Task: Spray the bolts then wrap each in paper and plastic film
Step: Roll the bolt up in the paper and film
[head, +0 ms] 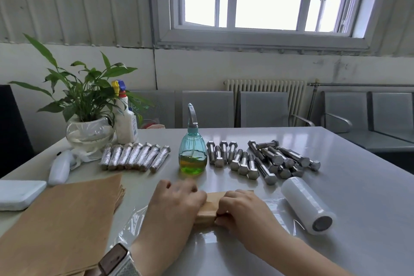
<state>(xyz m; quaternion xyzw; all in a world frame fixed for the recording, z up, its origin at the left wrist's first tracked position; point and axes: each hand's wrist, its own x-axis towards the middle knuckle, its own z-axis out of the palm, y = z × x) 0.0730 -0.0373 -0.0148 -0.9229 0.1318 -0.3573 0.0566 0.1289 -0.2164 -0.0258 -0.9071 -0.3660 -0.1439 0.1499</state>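
paper roll (207, 208) contents hidden | fingers (224, 205) partly tucked under | paper stack (67, 219) cropped

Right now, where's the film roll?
Head view: the film roll lies on its side on the table, right of the right hand, just in front of the bare bolts.

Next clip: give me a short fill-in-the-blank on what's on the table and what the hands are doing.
1. Both hands, left hand and right hand, hold a bundle wrapped in brown ____.
2. The spray bottle holds ____ liquid.
3. The film roll lies to the ____ of the hands.
4. The wrapped bolts lie in a row of ____.

Missing words: paper; green; right; seven
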